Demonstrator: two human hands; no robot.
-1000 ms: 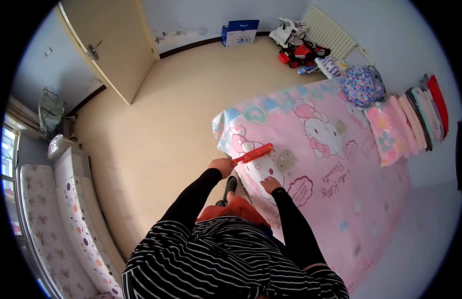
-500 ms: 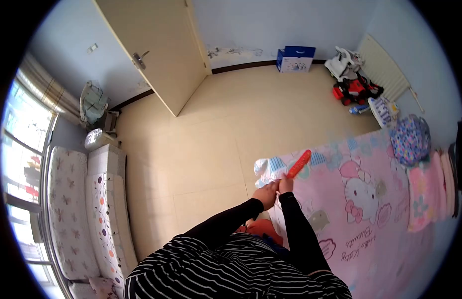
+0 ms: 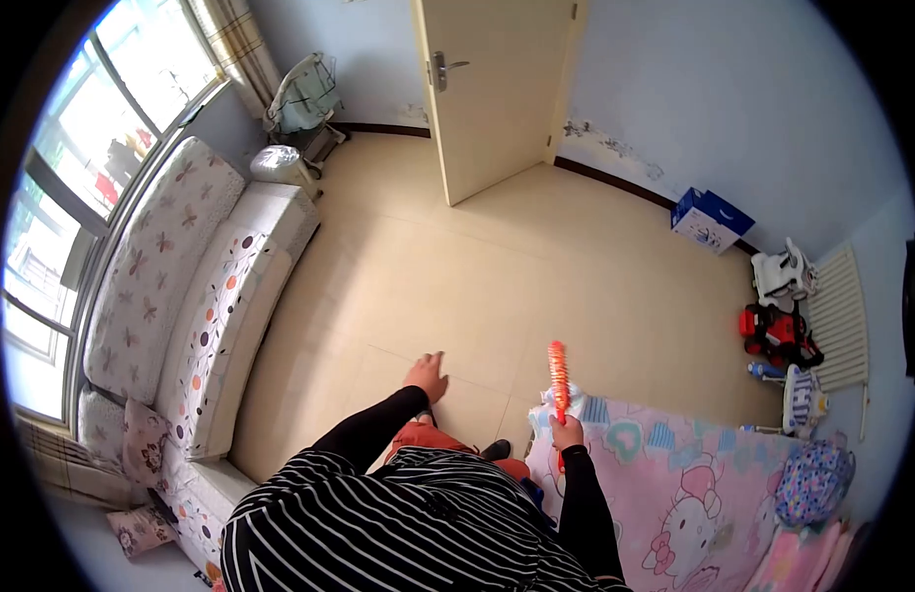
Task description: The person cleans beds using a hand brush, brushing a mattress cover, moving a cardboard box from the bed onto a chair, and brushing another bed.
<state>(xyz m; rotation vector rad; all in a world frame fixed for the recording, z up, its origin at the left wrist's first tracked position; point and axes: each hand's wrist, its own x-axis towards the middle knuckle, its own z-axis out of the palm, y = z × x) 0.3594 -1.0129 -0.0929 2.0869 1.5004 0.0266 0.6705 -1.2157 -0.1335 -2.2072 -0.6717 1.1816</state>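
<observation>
My right hand (image 3: 568,432) is closed around the handle of a red hairbrush (image 3: 559,367). Its bristled head points up and away from me, and the handle's end shows below my fist. Behind the brush is the corner of a pink Hello Kitty bedspread (image 3: 640,464), with a white and blue cloth partly hidden there. My left hand (image 3: 428,377) is held out over the tiled floor, fingers extended and holding nothing.
A sofa with a flowered cover (image 3: 230,326) runs along the window side. Ahead stands a half-open door (image 3: 502,99). To the right are a blue and white box (image 3: 711,222), a red toy car (image 3: 776,333), a radiator (image 3: 837,316) and a spotted backpack (image 3: 814,481).
My left hand has come off my right and moved left, away from the brush. The brush has turned more upright, showing its bristles. My view has swung left.
</observation>
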